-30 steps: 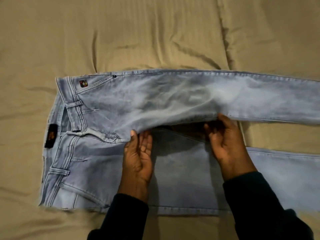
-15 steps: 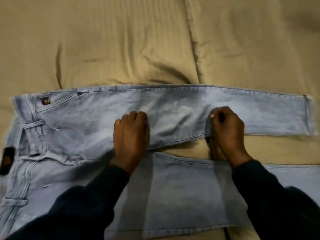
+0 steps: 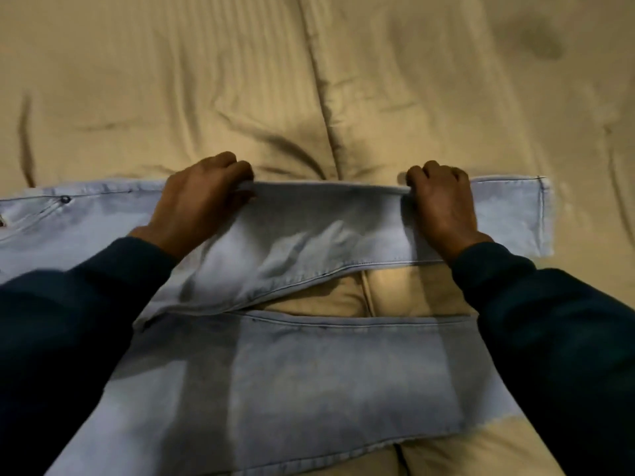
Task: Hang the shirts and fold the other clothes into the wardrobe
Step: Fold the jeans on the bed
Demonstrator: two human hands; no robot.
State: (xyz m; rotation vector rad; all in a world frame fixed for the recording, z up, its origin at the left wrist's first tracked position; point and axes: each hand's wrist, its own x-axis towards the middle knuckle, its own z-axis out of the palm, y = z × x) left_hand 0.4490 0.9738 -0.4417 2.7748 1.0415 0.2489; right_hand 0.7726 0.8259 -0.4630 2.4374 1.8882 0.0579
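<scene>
Gripping the far seam of the upper leg, both hands hold a pair of light blue jeans spread flat on a tan bed.

Left hand: fingers curled over the far edge of the leg, holding denim, knuckles up. Right hand: fingers likewise curled tight on the same edge, further toward the hem. Both wrists emerge from dark sleeves.

Position of garment: the upper leg runs between and beneath the two sets of fingers, taut along the held edge and slack and rumpled on the near side. The lower leg lies closer to the person, well short of the fingers, with a wedge of bed showing between the legs. The waist end, with a pocket rivet, runs beyond the left fingers and out of view.

Assessment: the step in hand appears to be bringing one leg over onto the other.

Risks:
- Uneven pull from the two grips would skew the leg, so that the seams fail to align.
- The slack near the left wrist may be trapped as a crease under the fold.
- Soft bedding may drag and bunch the lower leg.
- The waist is out of view, so its alignment cannot be checked.
</scene>
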